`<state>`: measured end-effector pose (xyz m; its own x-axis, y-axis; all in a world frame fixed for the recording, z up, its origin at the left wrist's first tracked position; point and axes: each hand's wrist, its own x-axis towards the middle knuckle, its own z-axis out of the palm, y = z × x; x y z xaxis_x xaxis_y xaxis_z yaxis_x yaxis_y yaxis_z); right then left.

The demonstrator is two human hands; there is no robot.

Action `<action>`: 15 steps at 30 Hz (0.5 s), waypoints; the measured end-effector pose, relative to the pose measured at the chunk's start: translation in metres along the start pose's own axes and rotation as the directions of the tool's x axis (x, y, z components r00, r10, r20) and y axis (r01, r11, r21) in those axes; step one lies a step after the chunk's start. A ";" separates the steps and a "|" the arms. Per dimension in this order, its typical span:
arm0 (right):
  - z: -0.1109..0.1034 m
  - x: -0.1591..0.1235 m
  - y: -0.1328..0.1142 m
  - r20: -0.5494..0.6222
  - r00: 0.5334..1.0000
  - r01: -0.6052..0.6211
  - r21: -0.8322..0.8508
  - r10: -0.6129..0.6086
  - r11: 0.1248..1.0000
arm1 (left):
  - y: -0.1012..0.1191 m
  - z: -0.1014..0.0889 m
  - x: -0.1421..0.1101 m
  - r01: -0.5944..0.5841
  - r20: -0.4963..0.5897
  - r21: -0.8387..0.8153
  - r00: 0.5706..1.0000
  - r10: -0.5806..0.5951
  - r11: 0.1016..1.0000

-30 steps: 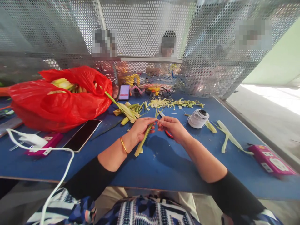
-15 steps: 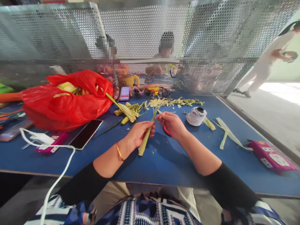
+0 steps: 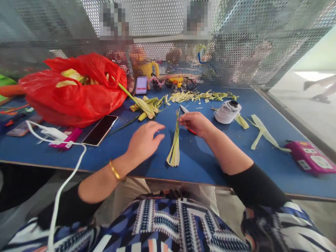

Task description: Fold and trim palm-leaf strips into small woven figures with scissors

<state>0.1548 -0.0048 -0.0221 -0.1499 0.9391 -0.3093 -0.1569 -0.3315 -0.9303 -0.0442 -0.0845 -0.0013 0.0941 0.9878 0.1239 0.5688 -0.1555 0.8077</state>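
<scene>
My right hand point(image 3: 194, 123) is closed around red-handled scissors point(image 3: 189, 130) and pinches the top of a yellow-green leaf strip point(image 3: 174, 148), which hangs down split into narrow strands over the blue table point(image 3: 147, 154). My left hand point(image 3: 144, 140) hovers open just left of the strip, fingers spread, holding nothing; a gold bangle point(image 3: 115, 171) is on its wrist.
A red plastic bag point(image 3: 73, 91) of leaves lies at the left, with cut leaf pieces point(image 3: 147, 106) and scraps point(image 3: 199, 95) behind. A phone point(image 3: 99, 130), white cable point(image 3: 65, 182), thread spool point(image 3: 227, 112), loose leaf strips point(image 3: 262, 133) and a pink box point(image 3: 311, 161) are around. Perforated metal screens stand behind.
My left hand has let go of the leaf strip and drawn back to the left. The strip now hangs from my right hand alone, its strands spread. The view tilted down.
</scene>
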 end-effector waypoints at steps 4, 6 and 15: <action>0.006 -0.006 -0.001 0.003 0.998 -0.060 -0.008 0.060 0.998 | 0.002 0.024 0.052 -0.176 -0.040 0.028 0.983 0.177 0.984; 0.008 -0.009 -0.002 -0.016 0.998 -0.060 -0.006 0.059 0.998 | -0.002 0.040 0.070 -0.226 -0.021 0.001 0.974 0.226 0.974; 0.007 -0.007 0.000 -0.091 0.988 -0.135 -0.106 0.125 0.985 | -0.033 0.054 0.084 -0.090 0.261 -0.128 0.958 0.121 0.988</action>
<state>0.1489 -0.0124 -0.0188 -0.0788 0.8945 -0.4400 -0.0305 -0.4433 -0.8958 -0.0110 0.0032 -0.0483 0.3723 0.9258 0.0660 0.4484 -0.2416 0.8606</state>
